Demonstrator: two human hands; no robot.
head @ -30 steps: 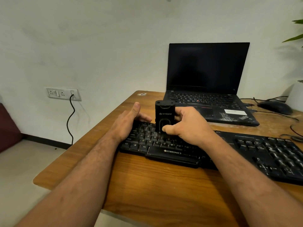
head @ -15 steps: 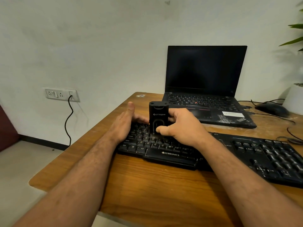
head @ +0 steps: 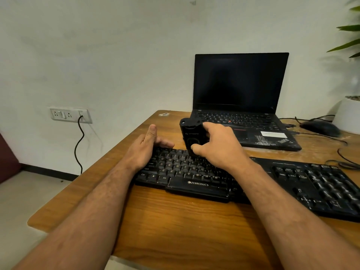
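Black handheld device (head: 191, 132) is standing upright over the keyboard (head: 181, 169), the right hand (head: 220, 151) gripping it, while the left hand (head: 144, 148) is resting spread just left of it.

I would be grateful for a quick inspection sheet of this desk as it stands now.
Surface: wooden desk.
Job's things: black device upright, base at the keyboard keys.
Clutter: open laptop, screen dark; mouse.
Grips: right hand grips the device; left hand open, rests on keyboard's left end.
Cables: black cable hangs from wall socket; thin cables trail by the mouse.
Surroundings: white wall, plant pot.
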